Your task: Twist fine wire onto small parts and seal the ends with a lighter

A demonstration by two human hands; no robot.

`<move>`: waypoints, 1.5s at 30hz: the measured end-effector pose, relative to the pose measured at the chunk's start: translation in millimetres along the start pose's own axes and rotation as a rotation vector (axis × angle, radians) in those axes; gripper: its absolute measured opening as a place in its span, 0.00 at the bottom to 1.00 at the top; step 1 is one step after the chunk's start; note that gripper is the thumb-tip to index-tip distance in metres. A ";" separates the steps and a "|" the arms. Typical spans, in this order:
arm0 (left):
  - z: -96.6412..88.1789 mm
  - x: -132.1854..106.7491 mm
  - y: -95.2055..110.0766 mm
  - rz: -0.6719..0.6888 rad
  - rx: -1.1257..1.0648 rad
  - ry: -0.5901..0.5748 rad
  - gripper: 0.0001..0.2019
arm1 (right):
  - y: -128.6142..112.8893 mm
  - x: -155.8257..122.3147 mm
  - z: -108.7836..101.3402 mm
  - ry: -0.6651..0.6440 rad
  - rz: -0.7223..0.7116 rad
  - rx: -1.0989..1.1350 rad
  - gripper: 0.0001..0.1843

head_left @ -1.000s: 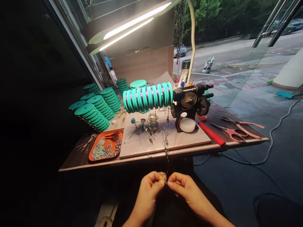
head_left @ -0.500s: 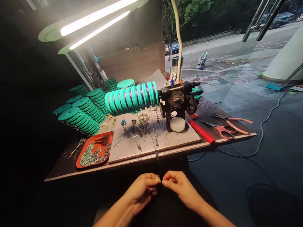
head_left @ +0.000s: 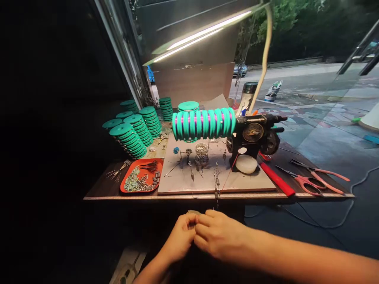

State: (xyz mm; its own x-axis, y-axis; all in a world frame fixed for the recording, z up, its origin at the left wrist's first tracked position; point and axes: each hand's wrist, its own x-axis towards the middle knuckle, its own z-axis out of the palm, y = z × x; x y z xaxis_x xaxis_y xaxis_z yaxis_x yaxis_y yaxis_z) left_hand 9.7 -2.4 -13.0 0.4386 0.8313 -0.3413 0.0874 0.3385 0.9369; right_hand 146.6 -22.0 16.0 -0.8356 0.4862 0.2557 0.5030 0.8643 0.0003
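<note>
My left hand (head_left: 181, 238) and my right hand (head_left: 220, 236) meet below the table's front edge. The fingers of both are pinched together at one spot, the right partly covering the left. Whatever lies between them is mostly hidden; only a small greyish edge shows above the fingertips. Just above hangs a thin beaded line with small weights (head_left: 217, 182), over the board's front edge. A red thread (head_left: 229, 173) slants down from the black geared winder (head_left: 253, 136). Its shaft carries a row of green foam spools (head_left: 204, 124) with purple between them.
Stacks of green spools (head_left: 130, 140) stand at the back left. An orange tray (head_left: 142, 190) holds small fittings. Small cups (head_left: 201, 150) sit mid-board (head_left: 177, 185). At right lie a red tube (head_left: 276, 179), scissors (head_left: 308, 183) and pink-handled pliers (head_left: 328, 171). A lamp (head_left: 204, 33) hangs above.
The right hand has come over against the left, closing the small gap between their fingertips. The view has turned left, so the table sits further right in the picture.
</note>
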 end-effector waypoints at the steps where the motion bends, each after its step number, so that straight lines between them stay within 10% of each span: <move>1: -2.7 -1.5 1.2 -0.003 -0.020 -0.013 0.01 | 6.7 8.2 -8.3 -0.043 -0.036 0.026 0.04; 6: -13.7 -4.3 8.0 0.014 -0.098 -0.041 0.08 | 34.1 36.2 -22.5 -0.115 -0.089 0.104 0.03; 14: -17.5 -8.1 14.1 0.079 -0.179 -0.038 0.03 | 45.5 28.0 12.2 -0.010 0.199 0.343 0.09; 22: -1.9 -14.7 14.2 0.410 0.333 0.359 0.07 | 35.9 19.8 3.5 0.192 0.598 0.685 0.08; 34: -8.0 -5.1 -1.1 0.904 0.669 0.325 0.14 | 41.7 21.4 -0.7 0.240 0.771 0.971 0.06; 41: -10.8 -0.9 -4.3 0.861 0.600 0.201 0.13 | 51.2 20.8 3.2 0.098 0.804 1.081 0.04; 45: -4.0 -4.9 -7.3 0.853 0.450 0.354 0.10 | 43.5 21.5 -9.6 0.139 0.808 0.983 0.05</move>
State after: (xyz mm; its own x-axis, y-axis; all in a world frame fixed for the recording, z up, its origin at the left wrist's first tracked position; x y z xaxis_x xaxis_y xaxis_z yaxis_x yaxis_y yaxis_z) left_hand 3.3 -7.2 -18.4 0.2295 0.8248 0.5168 0.2293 -0.5618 0.7948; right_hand 152.7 24.9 30.8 -0.3100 0.9493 -0.0528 0.4305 0.0906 -0.8980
